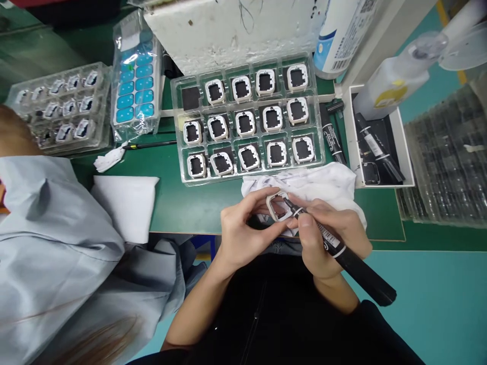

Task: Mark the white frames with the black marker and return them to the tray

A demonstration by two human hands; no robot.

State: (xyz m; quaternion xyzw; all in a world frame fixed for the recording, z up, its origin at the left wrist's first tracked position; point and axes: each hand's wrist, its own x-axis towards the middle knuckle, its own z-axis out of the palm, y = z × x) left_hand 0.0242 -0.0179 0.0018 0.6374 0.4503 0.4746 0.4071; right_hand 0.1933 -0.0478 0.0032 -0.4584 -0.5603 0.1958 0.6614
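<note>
Between the thumb and fingers of my left hand [243,230] is a small white square frame with rounded corners [270,207], its middle open. My right hand [330,235] is closed around a black marker pen [352,263], its tip against or very close to the frame's inner edge; I cannot tell which. Fingertips of my right hand also come near the frame's right side. Beneath both hands lies a crumpled white cloth [323,185]. Just beyond it stands a clear plastic tray [249,107] holding several similar white frames, each in its own compartment over dark padding; the far left compartment has no frame.
To the right, a white box [408,157] holds markers and a bottle [395,81]. Another marker [333,134] lies beside the tray. Stacked clear trays [449,152] stand far right. At left sit a bagged blue-celled tray [135,86], white foam [127,203] and a grey-sleeved person [57,243].
</note>
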